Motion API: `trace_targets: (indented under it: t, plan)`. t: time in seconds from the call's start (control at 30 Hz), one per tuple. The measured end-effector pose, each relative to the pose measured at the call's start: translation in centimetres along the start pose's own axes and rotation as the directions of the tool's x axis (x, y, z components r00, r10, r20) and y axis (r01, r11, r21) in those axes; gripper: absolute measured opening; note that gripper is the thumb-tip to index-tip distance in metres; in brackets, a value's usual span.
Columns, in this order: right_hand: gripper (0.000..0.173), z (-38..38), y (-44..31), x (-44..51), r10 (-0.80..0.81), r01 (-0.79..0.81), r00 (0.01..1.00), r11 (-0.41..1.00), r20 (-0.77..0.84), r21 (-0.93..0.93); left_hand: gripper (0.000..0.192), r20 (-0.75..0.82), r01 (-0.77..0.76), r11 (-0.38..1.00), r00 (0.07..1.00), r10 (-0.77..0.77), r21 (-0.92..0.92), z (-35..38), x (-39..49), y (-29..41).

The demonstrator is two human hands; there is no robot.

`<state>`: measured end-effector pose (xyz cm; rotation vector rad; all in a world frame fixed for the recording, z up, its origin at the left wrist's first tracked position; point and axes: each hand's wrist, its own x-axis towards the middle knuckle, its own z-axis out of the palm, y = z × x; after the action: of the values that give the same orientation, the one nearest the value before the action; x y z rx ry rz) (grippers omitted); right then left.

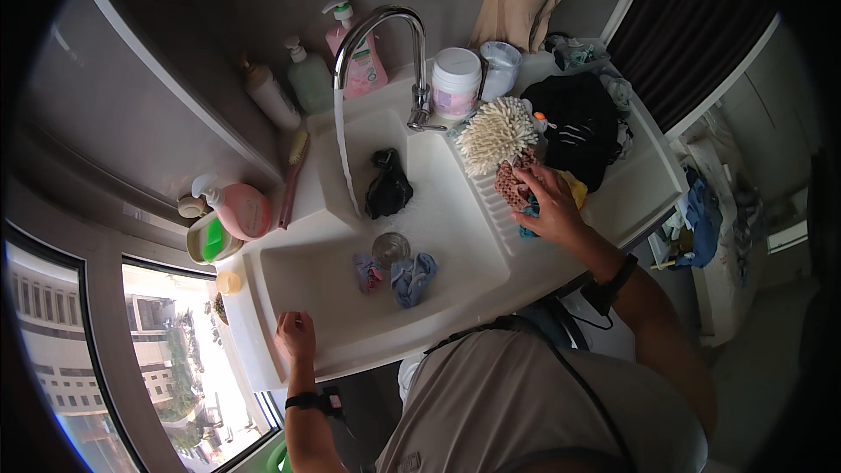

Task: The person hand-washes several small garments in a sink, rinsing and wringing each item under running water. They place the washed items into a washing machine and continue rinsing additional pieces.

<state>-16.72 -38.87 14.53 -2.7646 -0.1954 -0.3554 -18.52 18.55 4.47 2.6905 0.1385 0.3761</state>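
Note:
My right hand (552,203) rests with bent, spread fingers at a brown textured cloth (512,182) on the ridged side of the white laundry sink (460,223); whether it grips the cloth I cannot tell. Teal cloth (529,217) and yellow cloth (575,189) lie by that hand. Just behind is a cream chenille wash mitt (499,135). My left hand (295,336) is curled at the sink's front left corner, with nothing visible in it. Water runs from the chrome faucet (399,12) beside a wet black cloth (388,185). A blue cloth (414,278) and a pink-purple cloth (368,272) lie near the drain (391,248).
Pump bottles (309,79), a white tub (456,82) and a clear cup (500,71) line the back. A scrub brush (294,177), a pink pump bottle (243,211) and a soap dish (214,238) stand left. Black clothing (571,121) is heaped right.

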Motion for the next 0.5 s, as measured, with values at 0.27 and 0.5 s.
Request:
trace_targets:
  t: [0.27, 0.5]
  plan:
    - [0.111, -0.6, 6.6, -1.5, -0.027, 0.148, 0.917, 0.950, 0.398, -0.276, 0.018, 0.093, 0.033, 0.995, 0.995, -0.042, 0.092, -0.1, 0.1, 0.0]
    - [0.067, 2.1, 6.2, -0.3, 0.020, 0.000, 0.979, 0.995, 0.204, -0.101, 0.018, 0.085, 0.036, 0.997, 0.995, -0.042, 0.070, 0.0, 0.0, -0.1]
